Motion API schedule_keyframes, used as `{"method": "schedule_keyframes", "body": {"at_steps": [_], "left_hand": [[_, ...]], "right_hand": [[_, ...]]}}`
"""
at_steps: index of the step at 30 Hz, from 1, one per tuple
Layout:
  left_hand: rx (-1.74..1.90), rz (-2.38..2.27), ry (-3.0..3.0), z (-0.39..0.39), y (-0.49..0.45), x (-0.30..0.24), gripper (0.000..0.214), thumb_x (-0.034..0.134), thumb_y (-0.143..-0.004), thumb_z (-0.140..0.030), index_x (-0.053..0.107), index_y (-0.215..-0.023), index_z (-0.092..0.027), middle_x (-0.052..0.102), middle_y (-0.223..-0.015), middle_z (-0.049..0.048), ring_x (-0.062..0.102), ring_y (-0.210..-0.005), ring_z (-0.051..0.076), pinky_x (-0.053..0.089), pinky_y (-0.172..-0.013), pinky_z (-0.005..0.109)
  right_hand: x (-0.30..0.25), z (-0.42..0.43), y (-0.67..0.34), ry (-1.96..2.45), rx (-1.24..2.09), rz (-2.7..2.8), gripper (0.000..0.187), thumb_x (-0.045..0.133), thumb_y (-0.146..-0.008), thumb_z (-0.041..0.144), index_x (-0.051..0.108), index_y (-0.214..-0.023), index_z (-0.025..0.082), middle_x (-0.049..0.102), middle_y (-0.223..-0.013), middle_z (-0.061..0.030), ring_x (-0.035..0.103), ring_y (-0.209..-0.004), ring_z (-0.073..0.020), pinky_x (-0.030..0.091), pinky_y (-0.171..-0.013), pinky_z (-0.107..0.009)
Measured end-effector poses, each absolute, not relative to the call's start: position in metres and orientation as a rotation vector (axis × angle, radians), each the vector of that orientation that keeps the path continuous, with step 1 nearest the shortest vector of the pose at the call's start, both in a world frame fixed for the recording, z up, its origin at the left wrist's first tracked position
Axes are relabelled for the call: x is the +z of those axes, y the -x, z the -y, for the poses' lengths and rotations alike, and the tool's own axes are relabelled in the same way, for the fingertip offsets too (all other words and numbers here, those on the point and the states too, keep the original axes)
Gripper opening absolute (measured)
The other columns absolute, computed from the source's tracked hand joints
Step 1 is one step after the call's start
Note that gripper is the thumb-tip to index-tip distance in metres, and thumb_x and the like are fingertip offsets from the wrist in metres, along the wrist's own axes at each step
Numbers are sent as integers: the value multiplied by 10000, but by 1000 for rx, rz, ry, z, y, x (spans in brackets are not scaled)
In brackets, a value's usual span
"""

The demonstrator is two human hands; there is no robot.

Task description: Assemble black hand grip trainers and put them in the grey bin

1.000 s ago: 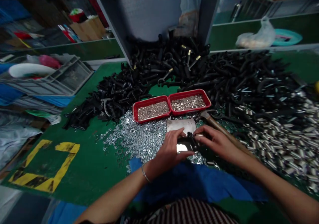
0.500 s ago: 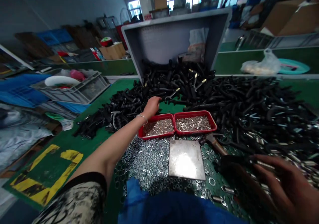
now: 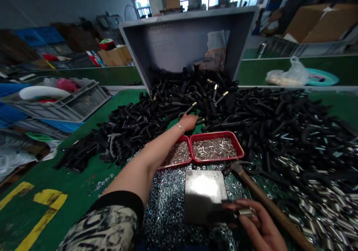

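Note:
My left hand [image 3: 189,123] reaches over the red trays to the black metal parts [image 3: 165,113] heaped behind them. Its fingers look curled together, but their tips and anything in them are hidden. Closed around a dark, blurred black part [image 3: 222,214], my right hand [image 3: 261,223] is over the lower right of a flat steel plate [image 3: 201,186]. A ribbed, spring-like metal cylinder [image 3: 246,212] also shows between its fingers. Beside that hand lies a hammer [image 3: 267,200] with a wooden handle.
Two red trays [image 3: 240,151] hold small metal pins and bits. Loose nuts and rings [image 3: 165,197] surround the plate. Ribbed metal cylinders [image 3: 324,217] lie at the right. A tipped grey crate [image 3: 173,51] stands behind the black heap, and another grey crate [image 3: 81,105] is at left.
My left hand has moved right, from behind the left tray to behind where the trays meet. My right hand has come left to the steel plate with the black part, uncovering the hammer handle.

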State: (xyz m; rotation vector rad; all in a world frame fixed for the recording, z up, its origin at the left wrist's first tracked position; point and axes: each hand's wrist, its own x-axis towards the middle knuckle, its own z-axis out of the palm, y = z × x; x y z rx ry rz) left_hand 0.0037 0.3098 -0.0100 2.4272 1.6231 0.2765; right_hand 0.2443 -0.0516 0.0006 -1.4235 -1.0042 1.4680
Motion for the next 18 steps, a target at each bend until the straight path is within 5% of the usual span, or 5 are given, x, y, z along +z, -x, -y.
{"method": "schedule_keyframes", "body": {"at_steps": [5,9,14,18], "left_hand": [[567,-1813,-2132,-272,35,21,439,607,-849,-125,573,-1284,-182,722,-975,123,713,-888,256,530,-832,383],[720,-1758,-1874,-230,68,44,386,715,-822,-218,621,-1190,-152,706,-941,95,688,-709,178,564,-691,315],[1169,-1655,-1862,-157,83,60,378,753,-781,-213,651,-1144,-184,689,-1131,79,684,-935,201,575,-839,331],[1541,-1492,-1698,-104,73,87,467,736,-860,-362,505,-1246,-236,717,-1059,52,672,-699,135,554,-631,264]], "right_hand": [[13,47,-235,1316,1782,755,409,622,-890,612,741,-1022,244,756,-943,-92,708,-784,-242,580,-634,-331],[7,51,-233,1198,1889,727,382,641,-902,577,747,-876,211,739,-937,-93,665,-743,-199,566,-652,-304],[-2,50,-229,1266,1753,776,404,641,-888,607,716,-840,213,734,-899,-83,686,-802,-218,566,-698,-330],[4,44,-227,1420,1459,1082,388,646,-879,601,703,-876,217,692,-841,-39,663,-787,-204,516,-708,-315]]}}
